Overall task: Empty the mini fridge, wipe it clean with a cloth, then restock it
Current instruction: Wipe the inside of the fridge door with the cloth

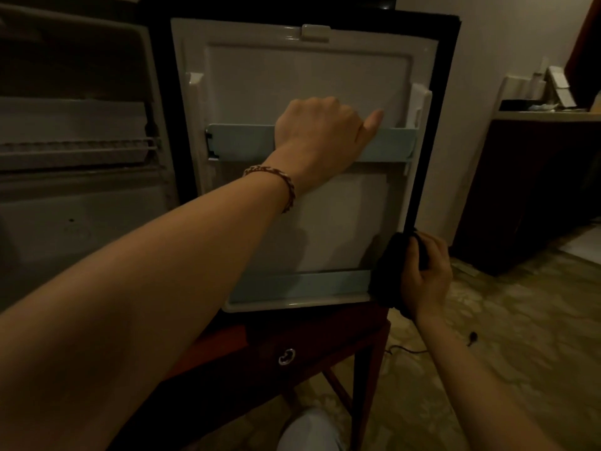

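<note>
At door's lower right edge, right hand (422,275) gripping dark cloth (395,271) to wipe, left hand (320,131) curled over upper door shelf (390,144), steadying door (325,76).

Head view, single wide-angle camera, worn on the person's head. Faces forward and slightly down, close to the open fridge door (305,164), whose inner face fills the frame's centre. Both forearms enter from the bottom edge. Beyond the left hand's fingers (374,120): door liner. Left margin: fridge interior (74,151). Right margin: floor (520,320) and a dark cabinet (527,196). No second view; no overlap.
</note>
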